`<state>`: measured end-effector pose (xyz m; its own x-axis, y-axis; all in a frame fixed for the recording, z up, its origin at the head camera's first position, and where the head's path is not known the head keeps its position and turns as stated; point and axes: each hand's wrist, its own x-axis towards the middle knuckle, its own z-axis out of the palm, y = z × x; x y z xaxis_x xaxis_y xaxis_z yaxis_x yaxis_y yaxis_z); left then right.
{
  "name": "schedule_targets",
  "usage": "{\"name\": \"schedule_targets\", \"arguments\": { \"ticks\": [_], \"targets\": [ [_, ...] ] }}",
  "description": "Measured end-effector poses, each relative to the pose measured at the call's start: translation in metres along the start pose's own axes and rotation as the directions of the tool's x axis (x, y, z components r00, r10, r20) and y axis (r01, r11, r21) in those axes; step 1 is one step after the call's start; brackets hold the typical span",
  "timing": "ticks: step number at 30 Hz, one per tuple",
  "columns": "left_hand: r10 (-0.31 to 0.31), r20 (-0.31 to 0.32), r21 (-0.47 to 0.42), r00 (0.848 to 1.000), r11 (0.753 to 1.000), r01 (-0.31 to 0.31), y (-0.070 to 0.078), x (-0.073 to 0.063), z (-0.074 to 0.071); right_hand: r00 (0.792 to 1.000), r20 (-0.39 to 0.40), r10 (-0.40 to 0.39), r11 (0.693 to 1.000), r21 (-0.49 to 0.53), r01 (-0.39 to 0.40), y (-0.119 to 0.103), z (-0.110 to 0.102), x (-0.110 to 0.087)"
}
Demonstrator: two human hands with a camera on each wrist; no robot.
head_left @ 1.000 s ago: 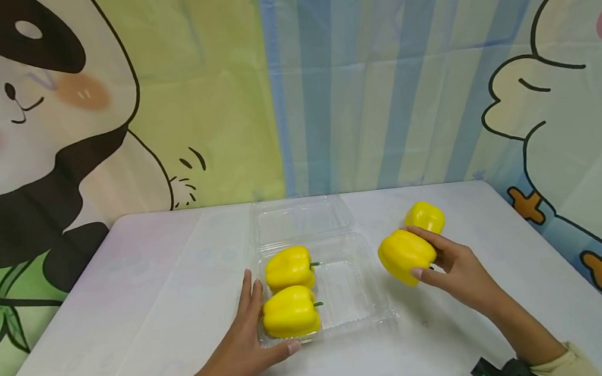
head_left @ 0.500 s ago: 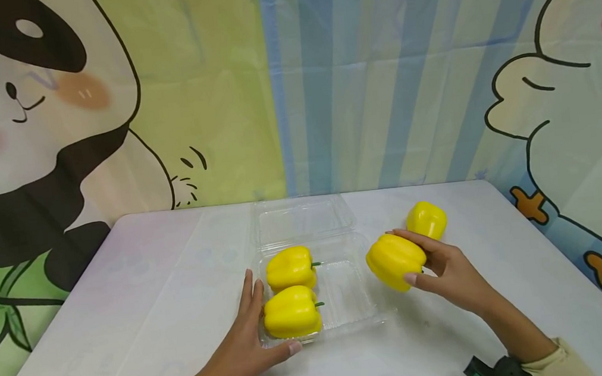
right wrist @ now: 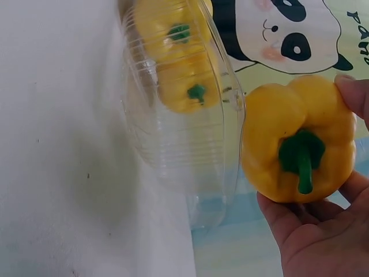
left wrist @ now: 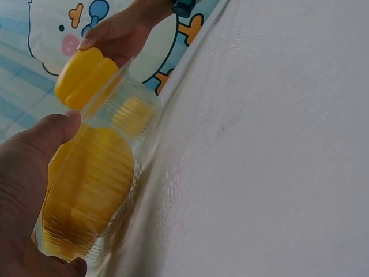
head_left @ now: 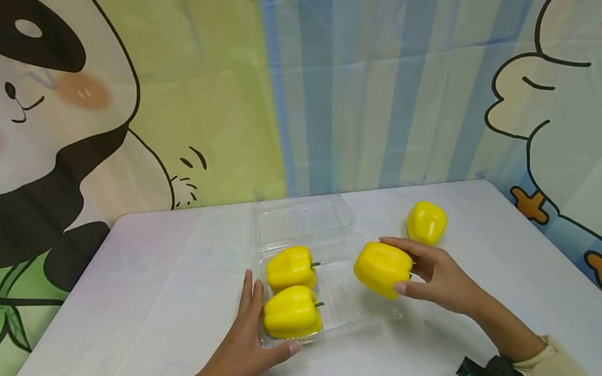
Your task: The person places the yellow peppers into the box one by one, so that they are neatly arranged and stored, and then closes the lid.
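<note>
Two yellow bell peppers, one behind (head_left: 289,268) and one in front (head_left: 292,312), lie side by side in the left half of a clear plastic clamshell box (head_left: 345,321). My left hand (head_left: 247,342) rests against the box's left front corner, fingers straight and thumb spread along the front. A third bell pepper (head_left: 383,269) is gripped by my right hand (head_left: 437,274) between thumb and fingers, raised above the box's right side. Its green stem (right wrist: 302,161) shows in the right wrist view. Behind that hand, another yellow bell pepper (head_left: 426,223) sits on the table.
The box's clear lid (head_left: 304,219) lies folded back towards the far table edge. A white cloth covers the table (head_left: 146,321). Behind it hangs a printed curtain (head_left: 227,87) with cartoon animals. A dark device (head_left: 491,371) is worn on the right wrist.
My right hand has carried its bell pepper leftwards and slightly nearer, from beside the box to over its right side. The left hand and the two peppers in the box stay put.
</note>
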<state>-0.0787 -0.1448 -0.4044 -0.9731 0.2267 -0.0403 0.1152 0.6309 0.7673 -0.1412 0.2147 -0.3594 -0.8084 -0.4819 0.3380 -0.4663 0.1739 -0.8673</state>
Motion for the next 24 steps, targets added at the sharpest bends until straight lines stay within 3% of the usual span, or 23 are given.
{"name": "schedule_targets", "arguments": {
  "ticks": [12, 24],
  "targets": [
    [-0.001, 0.003, 0.000, 1.000, 1.000, 0.001, -0.001, 0.000, 0.001, 0.996, 0.081, -0.041, 0.999, 0.002, 0.041, -0.001, 0.012, 0.013],
    [0.002, -0.007, 0.006, 1.000, 1.000, -0.002, -0.001, 0.001, 0.000, 0.984, 0.169, 0.058, 0.997, -0.063, -0.048, 0.002, 0.018, 0.017]
  ]
}}
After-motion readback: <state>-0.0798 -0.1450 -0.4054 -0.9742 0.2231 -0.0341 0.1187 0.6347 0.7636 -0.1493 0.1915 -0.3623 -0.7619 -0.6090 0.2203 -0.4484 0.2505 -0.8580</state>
